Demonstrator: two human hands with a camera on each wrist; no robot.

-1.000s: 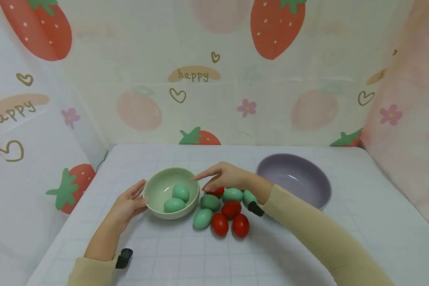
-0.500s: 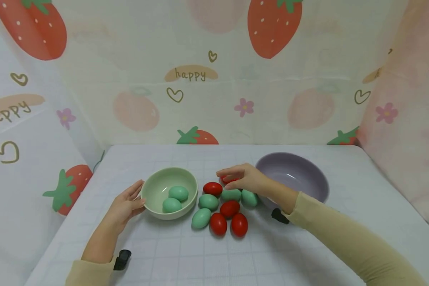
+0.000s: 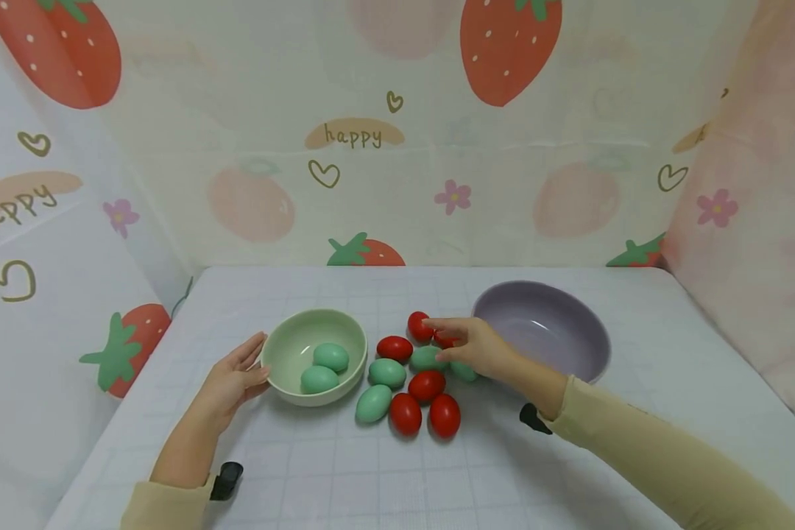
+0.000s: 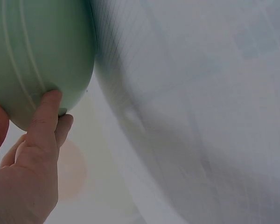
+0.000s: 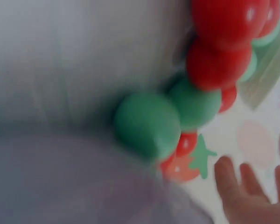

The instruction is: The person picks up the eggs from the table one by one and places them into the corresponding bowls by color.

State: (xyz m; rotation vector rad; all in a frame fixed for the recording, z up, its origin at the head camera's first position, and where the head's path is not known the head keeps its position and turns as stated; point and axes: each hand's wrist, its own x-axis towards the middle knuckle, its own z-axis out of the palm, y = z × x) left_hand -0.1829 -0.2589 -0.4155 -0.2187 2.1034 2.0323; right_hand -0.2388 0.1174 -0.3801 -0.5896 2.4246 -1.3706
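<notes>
My left hand (image 3: 230,383) holds the left side of a pale green bowl (image 3: 288,350), thumb at the rim. In the left wrist view its fingertips (image 4: 50,100) press on the bowl's outer wall. Two mint-green eggs (image 3: 320,380) lie in that bowl. My right hand (image 3: 482,349) hovers, fingers extended and apart, over a cluster of eggs on the table. Red eggs (image 3: 405,414) and green eggs (image 3: 387,373) make up the cluster. The hand partly hides a red egg (image 3: 444,338) and a green egg (image 3: 464,369). Nothing shows between its fingers in the right wrist view.
A larger purple bowl (image 3: 533,320) stands at the right, behind my right forearm; no eggs show in its visible part. A pale checked cloth (image 3: 344,471) covers the table. Printed strawberry curtains (image 3: 371,199) hang behind and at both sides.
My right hand has drawn back rightward from the green bowl's rim to over the far right eggs, uncovering red eggs at the back. My left hand stays on the bowl.
</notes>
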